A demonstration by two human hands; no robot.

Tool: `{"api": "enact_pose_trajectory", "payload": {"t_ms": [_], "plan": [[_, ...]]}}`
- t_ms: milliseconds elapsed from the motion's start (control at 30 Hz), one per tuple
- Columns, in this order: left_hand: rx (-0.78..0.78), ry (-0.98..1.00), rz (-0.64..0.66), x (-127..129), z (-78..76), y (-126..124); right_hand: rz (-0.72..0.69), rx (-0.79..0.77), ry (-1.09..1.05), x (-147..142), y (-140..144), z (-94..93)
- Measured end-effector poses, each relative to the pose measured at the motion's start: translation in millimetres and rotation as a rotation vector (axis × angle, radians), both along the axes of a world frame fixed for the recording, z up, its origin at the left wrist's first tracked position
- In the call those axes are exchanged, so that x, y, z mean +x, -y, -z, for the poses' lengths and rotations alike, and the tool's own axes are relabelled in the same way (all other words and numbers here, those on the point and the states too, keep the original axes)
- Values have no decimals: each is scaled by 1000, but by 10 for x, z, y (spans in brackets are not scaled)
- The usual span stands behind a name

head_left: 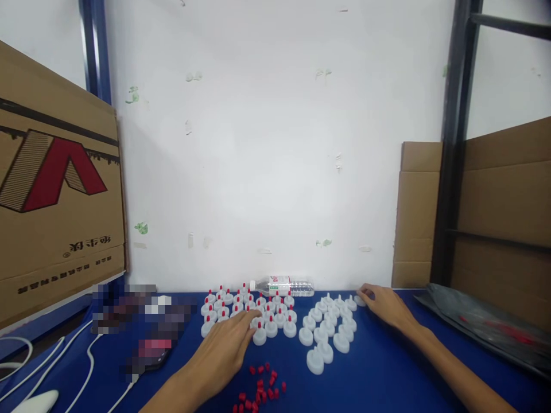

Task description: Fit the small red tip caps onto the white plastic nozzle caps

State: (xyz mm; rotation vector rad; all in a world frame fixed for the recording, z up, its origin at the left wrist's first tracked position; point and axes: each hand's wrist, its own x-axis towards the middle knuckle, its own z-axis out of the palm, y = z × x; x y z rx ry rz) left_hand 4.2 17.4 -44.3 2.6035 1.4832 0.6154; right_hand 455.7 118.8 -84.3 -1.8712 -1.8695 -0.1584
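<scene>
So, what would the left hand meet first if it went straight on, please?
The left hand would probably meet the red-tipped white plastic caps beyond its fingers; it may already touch one, depth being unclear.

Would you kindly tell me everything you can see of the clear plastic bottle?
The clear, plastic-looking bottle lies on its side at the back of the blue tabletop, near the white wall. Its white bottle cap is on, facing the picture's left; a white, red and green label sits mid-body, and the other end looks ribbed. Neither the left hand nor the right hand touches it. White nozzle caps with red tips stand before it.
</scene>
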Motion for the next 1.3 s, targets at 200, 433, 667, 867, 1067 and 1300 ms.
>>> {"api": "enact_pose_trajectory", "payload": {"t_ms": [200, 433, 667, 867, 1067, 1300], "plan": [[-42, -73, 13, 0, 108, -49, -76, 6, -32, -61, 43, -58], [-44, -62, 28, 27, 71, -39, -113, 59, -38, -105, 95, -81], [18, -202, 1, 14, 36, -92, -131, 289, 28, -265, 178, -269], [149, -134, 32, 48, 0, -48, -351, 444, 105, -919, 500, -559], [224, 2, 117, 186, 16, 133, -837, 387, 180, -1917, 1182, -597], [212, -159, 196, 288, -55, 278, -898, 559, 200, -2142, 1252, -438]]}}
